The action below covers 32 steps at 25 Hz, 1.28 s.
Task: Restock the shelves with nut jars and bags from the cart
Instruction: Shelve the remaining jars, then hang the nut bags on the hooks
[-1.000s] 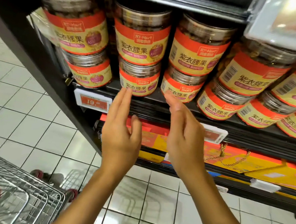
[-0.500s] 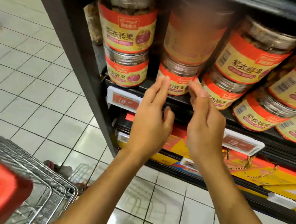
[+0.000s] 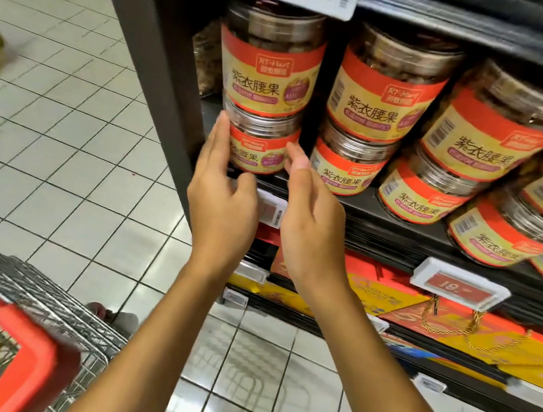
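A head-worn camera looks down at a shop shelf packed with clear nut jars with red and yellow labels, stacked two high in a row that runs off to the right. Both bare arms reach up to the left end of the row.

The left hand is open. Its straight fingers lie flat against the left side of the bottom jar, and its thumb is tucked below, near the shelf edge. The right hand is also open and relaxed. Its fingertips are at the jar's right side, though it is unclear whether they touch it. Neither hand wraps around the jar, which stands on the shelf between them. A top jar sits directly on its lid, and a neighbouring jar stands just to its right.

The step in hand appears to be squaring up this end stack, nudging the bottom jar into line with its label facing forward. No jar is being lifted or placed.

The next move likely calls for gentle, even pressure from both sides. The stacked jar above could shift or tip if the bottom one is pushed unevenly. After that, more stock would have to come from the cart, a wire trolley with red trim at the lower left. Its contents are too blurred to name.

A red price tag hangs below the shelf. Yellow gift boxes fill the level underneath, above a pale tiled floor.
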Each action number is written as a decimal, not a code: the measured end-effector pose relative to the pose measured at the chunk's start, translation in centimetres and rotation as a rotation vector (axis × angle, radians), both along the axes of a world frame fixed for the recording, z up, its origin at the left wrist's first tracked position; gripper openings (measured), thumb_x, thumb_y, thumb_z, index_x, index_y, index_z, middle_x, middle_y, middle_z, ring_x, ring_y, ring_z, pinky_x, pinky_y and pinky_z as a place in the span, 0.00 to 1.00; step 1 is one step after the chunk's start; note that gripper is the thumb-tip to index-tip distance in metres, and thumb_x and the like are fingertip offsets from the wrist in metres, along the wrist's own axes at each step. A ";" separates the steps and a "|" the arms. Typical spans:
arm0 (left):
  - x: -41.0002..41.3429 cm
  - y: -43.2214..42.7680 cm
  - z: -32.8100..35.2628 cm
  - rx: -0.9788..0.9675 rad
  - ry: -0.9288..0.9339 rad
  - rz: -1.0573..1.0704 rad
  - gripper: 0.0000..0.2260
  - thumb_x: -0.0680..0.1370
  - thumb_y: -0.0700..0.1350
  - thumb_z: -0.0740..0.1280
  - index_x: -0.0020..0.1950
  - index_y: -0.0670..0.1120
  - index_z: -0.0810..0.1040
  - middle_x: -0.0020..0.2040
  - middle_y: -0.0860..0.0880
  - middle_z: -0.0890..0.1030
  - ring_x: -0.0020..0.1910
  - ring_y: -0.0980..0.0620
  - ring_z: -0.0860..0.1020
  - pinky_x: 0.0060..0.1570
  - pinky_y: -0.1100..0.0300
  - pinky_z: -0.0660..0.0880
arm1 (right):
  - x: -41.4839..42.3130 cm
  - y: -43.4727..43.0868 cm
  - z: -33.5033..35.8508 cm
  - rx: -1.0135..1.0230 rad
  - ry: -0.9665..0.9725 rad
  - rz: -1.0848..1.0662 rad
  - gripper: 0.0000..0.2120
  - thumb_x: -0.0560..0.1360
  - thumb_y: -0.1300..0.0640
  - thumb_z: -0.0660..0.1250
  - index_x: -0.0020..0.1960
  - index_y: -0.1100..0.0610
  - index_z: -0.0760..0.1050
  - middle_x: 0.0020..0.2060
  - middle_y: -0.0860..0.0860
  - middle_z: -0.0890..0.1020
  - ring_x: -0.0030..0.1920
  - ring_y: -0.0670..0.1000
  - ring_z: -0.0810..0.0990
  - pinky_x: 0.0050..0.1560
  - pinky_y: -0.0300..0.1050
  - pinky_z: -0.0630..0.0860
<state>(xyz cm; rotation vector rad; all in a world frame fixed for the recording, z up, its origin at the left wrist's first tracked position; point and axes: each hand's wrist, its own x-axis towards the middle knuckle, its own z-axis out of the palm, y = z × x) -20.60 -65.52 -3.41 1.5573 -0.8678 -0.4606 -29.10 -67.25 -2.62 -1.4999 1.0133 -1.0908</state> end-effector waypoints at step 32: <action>-37.4 3.6 1.2 0.126 0.017 -0.451 0.17 0.78 0.33 0.60 0.64 0.46 0.76 0.55 0.52 0.80 0.55 0.60 0.77 0.58 0.67 0.73 | -44.9 2.4 1.5 0.065 0.179 -0.601 0.17 0.80 0.62 0.57 0.67 0.58 0.70 0.56 0.58 0.78 0.53 0.50 0.76 0.48 0.30 0.71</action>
